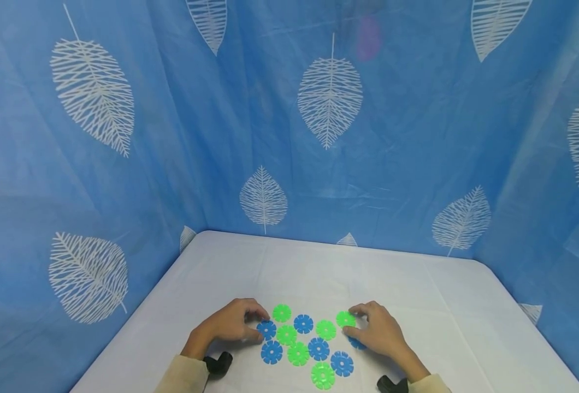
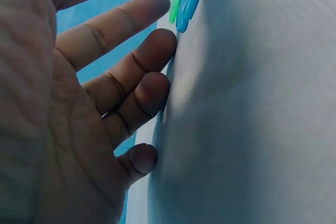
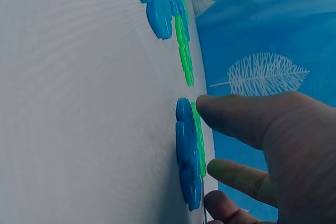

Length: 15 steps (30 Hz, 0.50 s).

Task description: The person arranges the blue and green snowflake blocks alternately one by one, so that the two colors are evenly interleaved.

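Several notched plastic interlocking discs, blue and green, lie flat on the white tabletop. My left hand [image 1: 230,323] rests at the left end of the group, with thumb and forefinger at either side of a blue disc [image 1: 266,330]. In the left wrist view its fingers [image 2: 139,59] are loosely bent over the table. At the right end, my right hand [image 1: 380,332] has its thumb and forefinger beside a green disc [image 1: 346,319]. Under that thumb, another blue disc [image 1: 356,343] is partly hidden. Whether the fingertips touch these discs, I cannot tell.
Between the hands lie more discs, among them a green disc [image 1: 323,376] nearest me and a blue disc [image 1: 303,323] farther back. A white cloth covers the table [image 1: 348,267]. Blue leaf-patterned curtains [image 1: 397,136] stand behind it and at both sides.
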Each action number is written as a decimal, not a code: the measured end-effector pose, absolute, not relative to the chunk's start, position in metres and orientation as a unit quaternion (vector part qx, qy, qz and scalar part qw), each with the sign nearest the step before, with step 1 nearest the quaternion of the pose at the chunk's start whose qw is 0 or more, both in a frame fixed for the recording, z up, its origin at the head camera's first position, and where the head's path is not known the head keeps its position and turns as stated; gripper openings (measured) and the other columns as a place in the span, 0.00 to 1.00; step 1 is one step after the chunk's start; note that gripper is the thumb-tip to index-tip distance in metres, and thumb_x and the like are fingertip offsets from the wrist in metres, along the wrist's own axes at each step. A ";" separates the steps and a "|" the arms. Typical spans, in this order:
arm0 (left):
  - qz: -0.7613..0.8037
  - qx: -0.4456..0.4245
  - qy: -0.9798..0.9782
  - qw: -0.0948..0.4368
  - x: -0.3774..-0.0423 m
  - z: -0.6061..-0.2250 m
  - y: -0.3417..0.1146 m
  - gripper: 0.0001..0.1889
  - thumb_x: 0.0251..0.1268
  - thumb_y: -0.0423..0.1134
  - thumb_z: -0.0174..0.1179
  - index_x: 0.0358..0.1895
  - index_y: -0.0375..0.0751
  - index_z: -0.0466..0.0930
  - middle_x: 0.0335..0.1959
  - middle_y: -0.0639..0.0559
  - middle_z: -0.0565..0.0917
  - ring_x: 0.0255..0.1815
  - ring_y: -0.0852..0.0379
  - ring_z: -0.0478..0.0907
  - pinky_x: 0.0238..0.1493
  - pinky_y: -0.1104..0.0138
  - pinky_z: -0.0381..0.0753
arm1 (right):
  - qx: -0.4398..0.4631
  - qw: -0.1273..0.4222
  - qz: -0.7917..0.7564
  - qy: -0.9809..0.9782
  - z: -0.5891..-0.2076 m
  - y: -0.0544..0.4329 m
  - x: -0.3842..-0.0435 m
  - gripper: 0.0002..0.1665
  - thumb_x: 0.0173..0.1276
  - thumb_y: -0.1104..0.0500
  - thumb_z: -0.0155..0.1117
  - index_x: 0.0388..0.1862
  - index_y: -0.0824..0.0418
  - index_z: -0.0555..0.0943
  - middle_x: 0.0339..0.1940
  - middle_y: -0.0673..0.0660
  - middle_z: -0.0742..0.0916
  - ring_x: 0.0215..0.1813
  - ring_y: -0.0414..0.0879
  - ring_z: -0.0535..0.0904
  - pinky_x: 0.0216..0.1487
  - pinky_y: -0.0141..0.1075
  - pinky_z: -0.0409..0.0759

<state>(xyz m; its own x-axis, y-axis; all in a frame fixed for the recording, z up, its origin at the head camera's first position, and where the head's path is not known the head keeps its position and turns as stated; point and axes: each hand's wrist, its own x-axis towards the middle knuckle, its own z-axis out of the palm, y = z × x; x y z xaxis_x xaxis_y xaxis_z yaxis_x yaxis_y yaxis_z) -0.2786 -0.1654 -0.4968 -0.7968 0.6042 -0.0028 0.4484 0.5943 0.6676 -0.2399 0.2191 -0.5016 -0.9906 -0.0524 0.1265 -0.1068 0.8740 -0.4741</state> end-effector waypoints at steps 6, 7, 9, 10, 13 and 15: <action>0.334 0.301 0.886 0.114 -0.278 -0.497 -0.164 0.18 0.48 0.51 0.76 0.46 0.62 0.87 0.43 0.68 0.83 0.49 0.66 0.77 0.57 0.62 0.75 | 0.044 0.064 0.234 -0.969 -0.502 0.219 -0.241 0.25 0.49 0.39 0.79 0.46 0.46 0.87 0.41 0.50 0.84 0.44 0.46 0.79 0.44 0.48 0.79; 0.333 0.300 0.887 0.113 -0.278 -0.497 -0.163 0.18 0.48 0.51 0.76 0.46 0.62 0.87 0.43 0.68 0.83 0.49 0.66 0.77 0.57 0.62 0.75 | 0.041 0.064 0.232 -0.970 -0.503 0.218 -0.241 0.25 0.49 0.39 0.79 0.46 0.46 0.87 0.41 0.50 0.84 0.44 0.46 0.79 0.44 0.48 0.79; 0.330 0.300 0.888 0.112 -0.278 -0.497 -0.163 0.18 0.48 0.51 0.76 0.45 0.63 0.87 0.43 0.69 0.83 0.49 0.66 0.77 0.58 0.62 0.75 | 0.038 0.064 0.230 -0.970 -0.503 0.218 -0.241 0.25 0.49 0.39 0.79 0.46 0.46 0.87 0.41 0.50 0.84 0.44 0.46 0.79 0.44 0.48 0.78; 0.330 0.299 0.888 0.112 -0.278 -0.497 -0.163 0.18 0.48 0.50 0.76 0.45 0.63 0.87 0.43 0.69 0.83 0.49 0.66 0.77 0.58 0.62 0.75 | 0.037 0.065 0.230 -0.970 -0.503 0.218 -0.241 0.25 0.49 0.39 0.79 0.46 0.46 0.87 0.41 0.50 0.84 0.44 0.47 0.79 0.44 0.48 0.78; 0.328 0.296 0.890 0.113 -0.278 -0.498 -0.163 0.17 0.48 0.50 0.76 0.45 0.63 0.86 0.42 0.69 0.83 0.49 0.66 0.77 0.58 0.61 0.75 | 0.038 0.066 0.229 -0.971 -0.503 0.217 -0.240 0.26 0.50 0.39 0.79 0.46 0.47 0.87 0.41 0.51 0.83 0.44 0.47 0.79 0.43 0.49 0.78; 0.329 0.296 0.890 0.113 -0.279 -0.498 -0.163 0.17 0.49 0.49 0.76 0.45 0.62 0.86 0.42 0.69 0.83 0.49 0.66 0.77 0.58 0.61 0.76 | 0.037 0.065 0.227 -0.971 -0.503 0.217 -0.240 0.26 0.50 0.39 0.79 0.46 0.47 0.87 0.41 0.51 0.83 0.43 0.47 0.78 0.43 0.48 0.78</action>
<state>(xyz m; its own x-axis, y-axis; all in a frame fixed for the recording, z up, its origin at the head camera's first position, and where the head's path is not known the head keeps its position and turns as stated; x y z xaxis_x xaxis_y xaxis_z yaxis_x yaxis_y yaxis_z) -0.2788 -0.1634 -0.4976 -0.7997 0.6004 -0.0071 0.4513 0.6088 0.6524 -0.2396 0.2168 -0.5035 -0.9889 -0.0426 0.1423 -0.1012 0.8943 -0.4358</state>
